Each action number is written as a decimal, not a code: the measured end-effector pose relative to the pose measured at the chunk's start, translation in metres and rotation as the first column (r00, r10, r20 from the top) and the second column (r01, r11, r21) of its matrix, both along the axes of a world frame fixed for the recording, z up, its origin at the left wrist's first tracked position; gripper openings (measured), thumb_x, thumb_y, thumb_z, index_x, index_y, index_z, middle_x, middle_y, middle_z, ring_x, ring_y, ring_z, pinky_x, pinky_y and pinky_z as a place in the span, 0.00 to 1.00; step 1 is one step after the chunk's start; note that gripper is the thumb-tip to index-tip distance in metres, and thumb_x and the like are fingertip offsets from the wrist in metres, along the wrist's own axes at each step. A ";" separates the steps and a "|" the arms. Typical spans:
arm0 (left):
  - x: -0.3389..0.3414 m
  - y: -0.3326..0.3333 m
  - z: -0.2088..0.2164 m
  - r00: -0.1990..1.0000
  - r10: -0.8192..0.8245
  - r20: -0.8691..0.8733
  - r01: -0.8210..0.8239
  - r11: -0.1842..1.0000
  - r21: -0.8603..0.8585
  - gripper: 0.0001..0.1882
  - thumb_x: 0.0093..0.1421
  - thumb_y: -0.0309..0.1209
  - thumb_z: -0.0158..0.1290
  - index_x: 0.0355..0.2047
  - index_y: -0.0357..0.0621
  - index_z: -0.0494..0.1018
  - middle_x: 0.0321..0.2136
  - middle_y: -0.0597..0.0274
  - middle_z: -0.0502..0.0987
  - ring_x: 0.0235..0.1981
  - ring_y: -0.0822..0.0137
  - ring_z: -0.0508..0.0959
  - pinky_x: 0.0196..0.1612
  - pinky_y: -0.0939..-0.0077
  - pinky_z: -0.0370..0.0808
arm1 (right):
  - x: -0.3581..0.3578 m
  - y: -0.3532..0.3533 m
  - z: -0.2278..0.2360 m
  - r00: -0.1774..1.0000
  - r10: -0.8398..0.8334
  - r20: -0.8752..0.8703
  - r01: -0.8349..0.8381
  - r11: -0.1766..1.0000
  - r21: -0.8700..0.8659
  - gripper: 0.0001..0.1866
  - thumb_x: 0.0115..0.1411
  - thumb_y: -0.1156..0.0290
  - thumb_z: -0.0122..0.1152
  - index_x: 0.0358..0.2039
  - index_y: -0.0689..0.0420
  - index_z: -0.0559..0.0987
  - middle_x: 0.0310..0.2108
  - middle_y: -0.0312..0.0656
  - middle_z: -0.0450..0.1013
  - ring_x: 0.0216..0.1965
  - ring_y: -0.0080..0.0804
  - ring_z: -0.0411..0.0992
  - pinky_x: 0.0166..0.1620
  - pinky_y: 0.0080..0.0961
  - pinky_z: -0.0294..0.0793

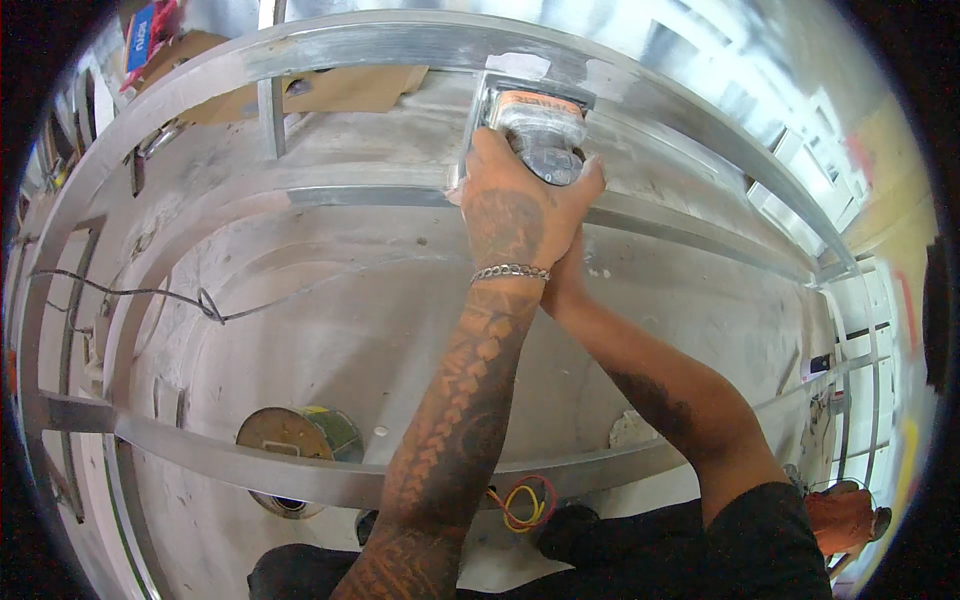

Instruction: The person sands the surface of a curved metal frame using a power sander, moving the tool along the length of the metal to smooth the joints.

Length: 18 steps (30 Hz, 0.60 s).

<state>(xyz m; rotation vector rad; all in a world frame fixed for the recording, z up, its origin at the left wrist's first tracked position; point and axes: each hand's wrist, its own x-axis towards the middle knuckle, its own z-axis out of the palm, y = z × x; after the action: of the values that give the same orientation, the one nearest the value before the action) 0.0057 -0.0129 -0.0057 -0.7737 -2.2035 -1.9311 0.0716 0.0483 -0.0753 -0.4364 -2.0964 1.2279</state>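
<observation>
My left hand (pixel 515 205) is wrapped round a dusty grey power sander (pixel 545 135) with an orange band and a flat rectangular base. Its base is at the far rail of a curved metal frame (pixel 400 45), over pale patches on the metal. A chain bracelet (pixel 510 271) circles my left wrist. My right hand (pixel 567 285) reaches in behind the left wrist, close under the sander. Its fingers are hidden, so its grip does not show.
The frame's near rail (pixel 330 482) curves below my forearms. A round can (pixel 300 435) stands beyond that rail. A dark cable (pixel 205 305) hangs at left. Coiled coloured hoses (pixel 525 505) lie near my legs. Flat cardboard (pixel 350 90) is at the far left, an orange-red object (pixel 840 515) at lower right.
</observation>
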 end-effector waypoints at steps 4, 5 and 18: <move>0.003 0.000 -0.009 1.000 0.010 0.028 -0.010 1.000 0.023 0.41 0.43 0.50 0.72 0.43 0.28 0.67 0.37 0.36 0.79 0.40 0.41 0.81 0.44 0.56 0.78 | -0.004 0.006 -0.020 0.997 0.030 -0.066 -0.037 0.994 -0.105 0.37 0.64 0.61 0.65 0.63 0.61 0.54 0.54 0.46 0.69 0.54 0.36 0.70 0.57 0.34 0.72; 0.005 0.002 -0.012 1.000 0.003 0.028 -0.004 1.000 0.027 0.41 0.43 0.50 0.72 0.43 0.28 0.67 0.37 0.36 0.79 0.40 0.41 0.81 0.44 0.56 0.78 | -0.004 0.013 -0.029 0.992 0.035 -0.124 -0.067 0.962 -0.266 0.39 0.64 0.62 0.66 0.64 0.60 0.52 0.55 0.47 0.69 0.55 0.35 0.70 0.57 0.34 0.72; -0.002 -0.009 -0.012 0.990 0.003 0.140 -0.004 1.000 0.011 0.44 0.44 0.53 0.71 0.46 0.24 0.67 0.39 0.31 0.78 0.43 0.42 0.81 0.47 0.57 0.77 | -0.012 0.008 -0.025 0.998 0.036 -0.055 -0.039 0.997 -0.065 0.52 0.61 0.66 0.68 0.70 0.54 0.36 0.57 0.55 0.67 0.56 0.44 0.71 0.57 0.37 0.72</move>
<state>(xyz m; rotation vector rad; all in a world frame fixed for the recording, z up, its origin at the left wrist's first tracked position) 0.0041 -0.0215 -0.0174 -0.6504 -2.2678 -2.0534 0.0598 0.0565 -0.1002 -0.3905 -2.0312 1.3197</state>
